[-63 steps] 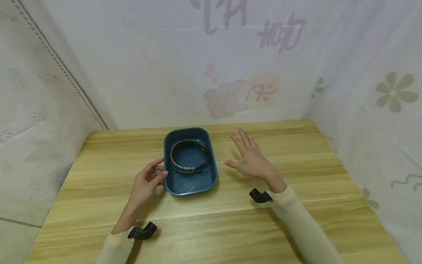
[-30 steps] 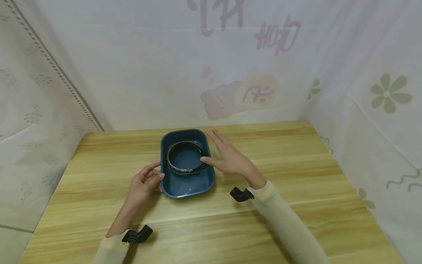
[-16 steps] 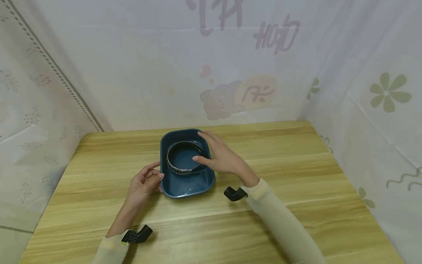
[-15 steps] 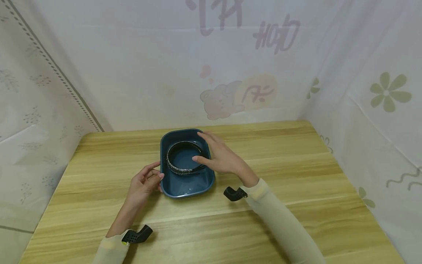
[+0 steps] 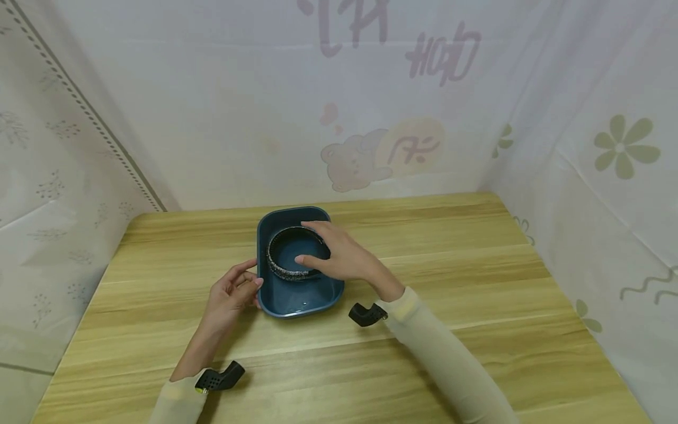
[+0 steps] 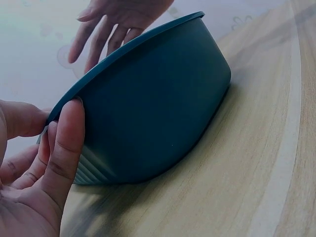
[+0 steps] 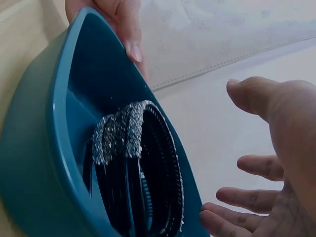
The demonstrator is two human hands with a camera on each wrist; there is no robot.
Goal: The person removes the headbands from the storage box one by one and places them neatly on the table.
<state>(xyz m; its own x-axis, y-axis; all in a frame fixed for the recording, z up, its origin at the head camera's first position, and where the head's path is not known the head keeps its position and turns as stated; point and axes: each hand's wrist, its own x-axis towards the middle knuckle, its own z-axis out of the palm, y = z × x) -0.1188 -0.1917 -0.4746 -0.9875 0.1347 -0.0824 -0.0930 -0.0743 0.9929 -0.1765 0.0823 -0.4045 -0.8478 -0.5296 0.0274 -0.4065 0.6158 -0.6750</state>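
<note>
Left hand (image 5: 229,296) pinches bin (image 5: 301,302) rim; right hand (image 5: 344,253) above bin, fingers spread. Likely pre-grasp on headbands (image 7: 134,129) inside; next: curl round.

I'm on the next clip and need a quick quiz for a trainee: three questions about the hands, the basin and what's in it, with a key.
1. Multiple choice. Where are the glittery black headbands?
A) Loose on the bare wood-grain tabletop
B) Inside the blue plastic basin
C) Hanging on the fabric backdrop

2. True or false. The left hand pinches the basin's rim.

3. Short answer. How do the fingers of the right hand stand, and do they hold anything?

Key: 1. B. 2. True. 3. Open, with thumb and fingers apart, holding nothing.
</note>
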